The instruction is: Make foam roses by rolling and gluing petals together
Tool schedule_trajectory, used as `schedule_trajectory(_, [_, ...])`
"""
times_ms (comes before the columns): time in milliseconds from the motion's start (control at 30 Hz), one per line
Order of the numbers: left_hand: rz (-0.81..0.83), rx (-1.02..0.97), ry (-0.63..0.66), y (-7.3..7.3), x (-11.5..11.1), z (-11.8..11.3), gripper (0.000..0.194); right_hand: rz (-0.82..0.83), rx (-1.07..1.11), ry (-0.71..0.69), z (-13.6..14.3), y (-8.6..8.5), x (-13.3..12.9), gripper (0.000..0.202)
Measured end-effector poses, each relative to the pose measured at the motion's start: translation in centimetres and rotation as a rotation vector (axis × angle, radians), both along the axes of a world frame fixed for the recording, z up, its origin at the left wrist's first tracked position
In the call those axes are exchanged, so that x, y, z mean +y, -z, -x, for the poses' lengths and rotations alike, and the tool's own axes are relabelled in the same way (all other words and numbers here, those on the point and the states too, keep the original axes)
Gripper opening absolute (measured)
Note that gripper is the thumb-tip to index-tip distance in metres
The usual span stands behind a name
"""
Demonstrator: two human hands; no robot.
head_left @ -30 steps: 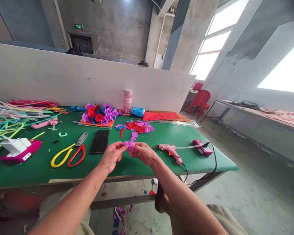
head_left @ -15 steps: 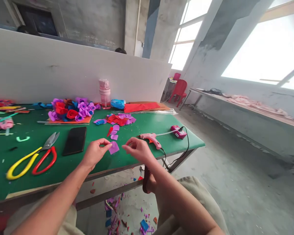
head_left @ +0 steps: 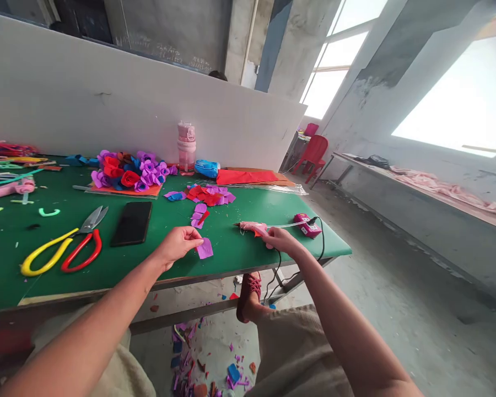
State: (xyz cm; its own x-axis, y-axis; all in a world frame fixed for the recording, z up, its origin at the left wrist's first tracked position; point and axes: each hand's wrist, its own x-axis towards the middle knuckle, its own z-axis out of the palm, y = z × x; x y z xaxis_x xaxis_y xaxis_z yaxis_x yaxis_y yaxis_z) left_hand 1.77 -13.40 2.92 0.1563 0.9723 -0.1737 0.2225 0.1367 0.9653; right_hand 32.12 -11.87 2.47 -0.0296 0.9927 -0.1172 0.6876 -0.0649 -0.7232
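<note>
My left hand pinches a purple crepe paper piece by its left edge, a little above the table. My right hand has its fingers closed round the handle of a pink glue gun, which lies on its side with its nozzle toward the left. A clear glue stick sticks out of the gun's back. Behind my left hand lie a few purple petals with a red strip on them. Farther back is a pile of red and purple petals.
On the green table are scissors, a black phone, paper roses, a pink bottle and red paper. A cord runs from the magenta power block over the edge. Paper scraps litter the floor.
My right hand has moved right, from near the purple piece to the glue gun's handle, and closed on it. My left hand still pinches the purple piece. The view has shifted slightly.
</note>
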Motion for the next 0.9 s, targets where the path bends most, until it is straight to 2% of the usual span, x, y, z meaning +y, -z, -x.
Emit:
schedule_trajectory(100, [-0.009,0.002,-0.03,0.2,0.3,0.2,0.024,0.126,0.457,0.04,1.3,-0.7,-0.7,0.026])
schedule_trajectory(200, [-0.014,0.024,-0.048,0.4,0.6,0.6,0.025,0.171,0.912,0.07,3.0,-0.9,-1.8,0.02])
schedule_trajectory(267, [-0.02,0.041,-0.05,0.6,0.8,0.8,0.024,0.288,1.1,0.0,4.3,-0.7,-2.4,0.024])
schedule_trajectory(333, [-0.025,0.056,-0.05,0.9,1.0,0.9,0.023,0.417,1.178,-0.094,5.6,-0.4,-3.0,0.028])
schedule_trajectory(400, [-0.029,0.07,-0.05,1.2,1.2,1.0,0.022,0.468,1.172,-0.149,6.5,-0.5,-3.5,0.027])
schedule_trajectory(500, [-0.035,0.082,-0.048,1.8,1.4,1.1,0.018,0.382,1.05,-0.146,7.2,-1.2,-4.1,0.026])
schedule_trajectory(667, [-0.086,0.231,-0.077,2.0,1.4,1.1,0.01,0.134,0.625,-0.159,6.9,-3.4,-4.7,0.032])
schedule_trajectory(800, [-0.131,0.324,-0.081,1.7,1.1,1.0,0.008,0.08,0.32,-0.233,7.5,-4.4,-5.3,0.033])
schedule_trajectory(900, [-0.158,0.331,-0.076,1.6,1.0,1.0,0.007,0.07,0.204,-0.283,8.3,-4.7,-5.8,0.034])
